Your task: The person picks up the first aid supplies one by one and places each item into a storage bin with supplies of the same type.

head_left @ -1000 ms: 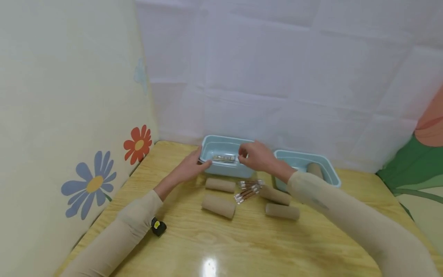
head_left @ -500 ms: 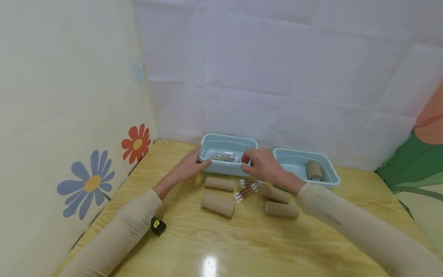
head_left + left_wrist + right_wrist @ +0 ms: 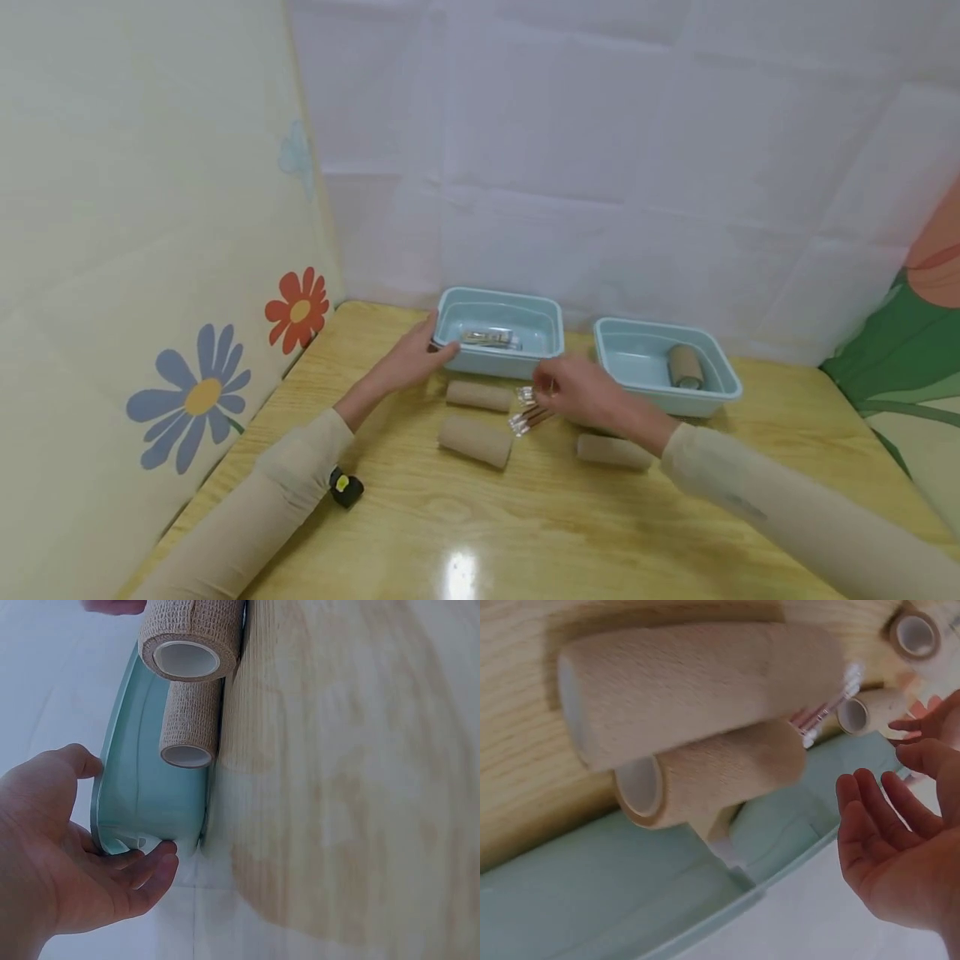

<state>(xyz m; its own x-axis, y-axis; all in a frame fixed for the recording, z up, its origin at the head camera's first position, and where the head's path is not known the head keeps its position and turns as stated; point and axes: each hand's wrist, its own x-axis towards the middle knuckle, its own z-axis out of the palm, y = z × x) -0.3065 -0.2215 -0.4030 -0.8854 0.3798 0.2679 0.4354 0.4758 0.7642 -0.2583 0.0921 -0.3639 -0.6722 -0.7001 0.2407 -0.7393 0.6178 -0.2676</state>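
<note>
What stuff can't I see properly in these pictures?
Head view: one tan roll, mostly behind the right hand.
Head view: ends of some brown sticks, behind that hand.
Head view: shiny things in the left tub, too small to name.
Left wrist view: the tub's inside, hidden by its wall.

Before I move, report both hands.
Left hand: holding the left blue tub by its end.
Right hand: open, fingers loosely curled, nothing visibly held.
</note>
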